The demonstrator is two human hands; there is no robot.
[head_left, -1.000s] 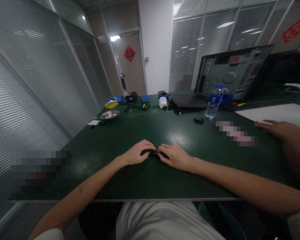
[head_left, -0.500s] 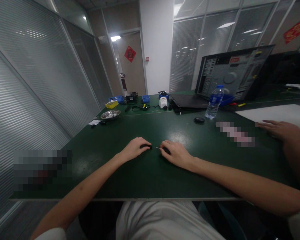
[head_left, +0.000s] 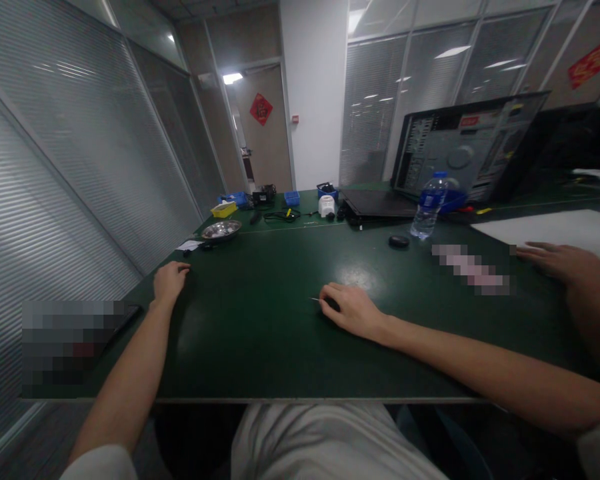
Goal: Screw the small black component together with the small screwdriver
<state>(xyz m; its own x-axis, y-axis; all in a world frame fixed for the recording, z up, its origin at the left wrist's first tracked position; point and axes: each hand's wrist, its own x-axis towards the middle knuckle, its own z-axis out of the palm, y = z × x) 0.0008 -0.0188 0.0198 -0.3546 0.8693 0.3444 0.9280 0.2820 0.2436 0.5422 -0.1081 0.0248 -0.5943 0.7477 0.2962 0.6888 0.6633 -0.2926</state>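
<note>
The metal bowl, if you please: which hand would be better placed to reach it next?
Probably the left hand: it is nearer the metal bowl, while the right hand holds a thin tool.

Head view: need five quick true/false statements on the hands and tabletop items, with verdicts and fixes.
1. The right hand holds a dark-handled tool. True.
2. The bottle lies on its side. False: it stands upright.
3. The metal dish is left of the bottle. True.
4. The left hand touches the right hand. False: the hands are apart.
5. The bottle's cap is red. False: it is blue.
</note>
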